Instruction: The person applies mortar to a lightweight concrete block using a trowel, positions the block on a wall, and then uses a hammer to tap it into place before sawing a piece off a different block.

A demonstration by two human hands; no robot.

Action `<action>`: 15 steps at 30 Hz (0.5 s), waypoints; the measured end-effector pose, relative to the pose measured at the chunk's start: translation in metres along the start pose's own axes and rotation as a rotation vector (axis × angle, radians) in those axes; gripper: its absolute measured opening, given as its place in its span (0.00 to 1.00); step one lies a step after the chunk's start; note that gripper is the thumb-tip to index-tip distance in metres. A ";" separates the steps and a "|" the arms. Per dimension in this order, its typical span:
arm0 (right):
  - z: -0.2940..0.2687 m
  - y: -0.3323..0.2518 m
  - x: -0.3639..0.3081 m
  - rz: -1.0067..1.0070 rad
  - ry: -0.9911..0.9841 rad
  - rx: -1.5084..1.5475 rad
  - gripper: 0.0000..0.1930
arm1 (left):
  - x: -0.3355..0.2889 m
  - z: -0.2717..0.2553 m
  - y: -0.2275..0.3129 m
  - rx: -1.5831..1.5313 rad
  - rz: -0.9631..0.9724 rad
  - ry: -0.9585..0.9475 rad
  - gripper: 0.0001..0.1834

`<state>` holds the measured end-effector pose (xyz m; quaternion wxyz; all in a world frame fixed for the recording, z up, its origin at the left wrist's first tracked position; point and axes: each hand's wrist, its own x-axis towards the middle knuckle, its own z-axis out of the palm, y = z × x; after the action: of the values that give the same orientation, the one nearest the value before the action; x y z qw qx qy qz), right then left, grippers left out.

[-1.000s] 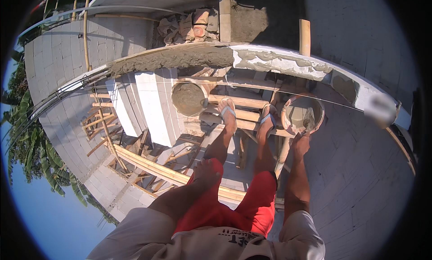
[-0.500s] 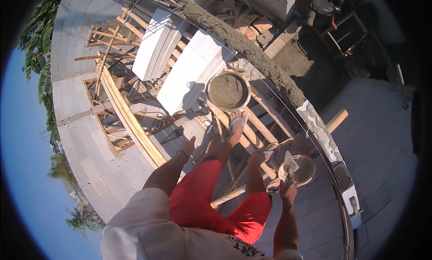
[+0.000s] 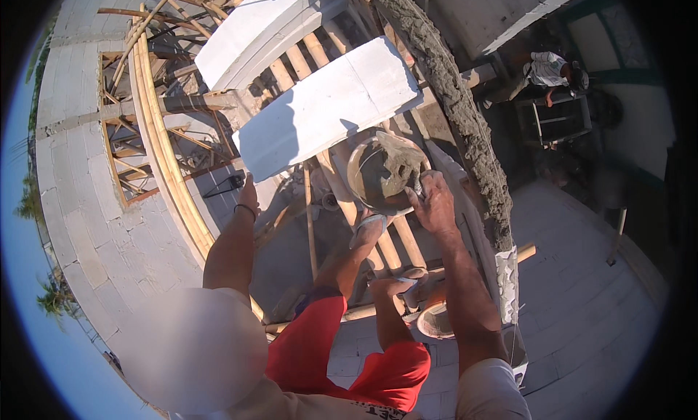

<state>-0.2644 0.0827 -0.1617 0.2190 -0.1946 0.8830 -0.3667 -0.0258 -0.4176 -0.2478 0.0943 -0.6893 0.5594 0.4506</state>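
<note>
My right hand (image 3: pixel 435 206) is closed round the handle of a trowel (image 3: pixel 398 164), whose blade carries wet grey mortar. The blade lies over the round bucket (image 3: pixel 358 196), and part of the mortar inside is hidden beneath it. My left hand (image 3: pixel 249 195) hangs by the lower left corner of a long white block (image 3: pixel 334 104), its fingers loosely extended; whether they touch the block I cannot tell. A second bucket (image 3: pixel 436 322) stands lower down, near my sandalled foot.
Bamboo poles (image 3: pixel 407 242) form the staging under my feet, with gaps between them. A wall top (image 3: pixel 465 107) bedded with rough mortar runs along the right. More white blocks (image 3: pixel 254 38) lie farther off. Beyond the wall, a person (image 3: pixel 545 70) is beside a frame.
My right hand has carried the trowel from above the lower bucket up to the mortar bucket near the white block. My left hand has moved left and forward to the block's corner.
</note>
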 end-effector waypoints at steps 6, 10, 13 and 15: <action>0.035 -0.027 0.177 -0.189 0.125 -0.282 0.22 | 0.087 -0.040 0.028 -0.287 0.052 -0.006 0.42; 0.036 -0.003 0.229 -0.020 0.032 -0.405 0.25 | 0.069 0.020 0.026 -0.385 -0.044 -0.159 0.45; 0.039 0.005 0.257 0.059 -0.054 -0.314 0.28 | 0.063 0.025 0.039 -0.455 -0.014 -0.207 0.43; 0.048 0.003 0.263 0.083 -0.097 -0.325 0.32 | 0.067 0.021 0.041 -0.519 -0.004 -0.253 0.41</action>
<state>-0.4576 -0.0751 -0.2583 0.2421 -0.2081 0.9264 -0.1997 -0.0738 -0.4649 -0.2935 -0.0152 -0.6296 0.4079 0.6610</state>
